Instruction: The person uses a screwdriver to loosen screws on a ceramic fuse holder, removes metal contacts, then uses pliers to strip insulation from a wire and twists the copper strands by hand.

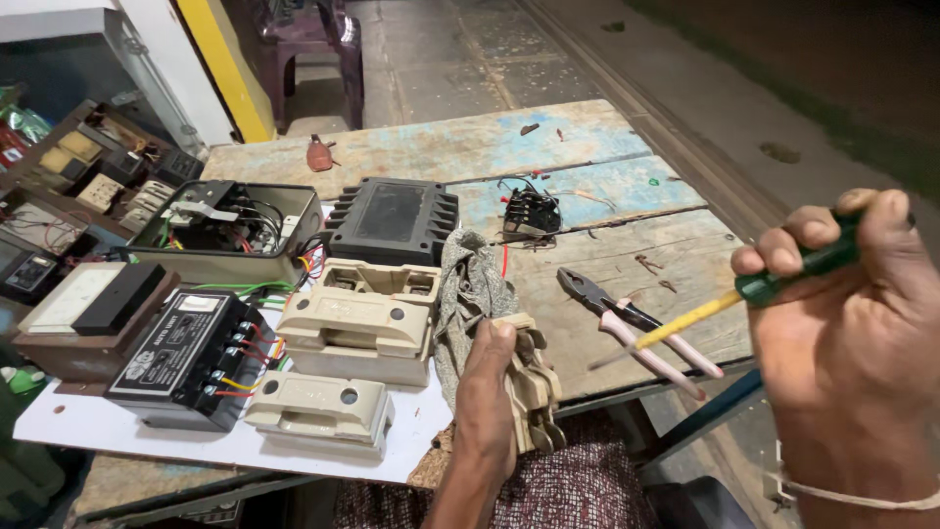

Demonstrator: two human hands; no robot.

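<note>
left hand (pixel 490 392) clamped around a cream plastic switch part (pixel 534 387) at the tabletop (pixel 627 255) edge, right hand (pixel 852 313) closed on a green screwdriver (pixel 744 294) just above pliers (pixel 636 328); part looks light, stiff, brittle, best gripped by its sides.

Beige fuse carrier (pixel 532 387): a cream-coloured ceramic electrical part with metal contacts at its lower end, gripped in the left hand (pixel 490 392), thumb across its top, held upright just above the person's lap.

Screwdriver (pixel 744 294): green handle, yellow shaft, thin metal tip; clasped in the raised right hand (pixel 852 313), fingers curled round the handle. The shaft slants down and leftward, its tip pointing towards the left hand, well apart from the carrier.
</note>
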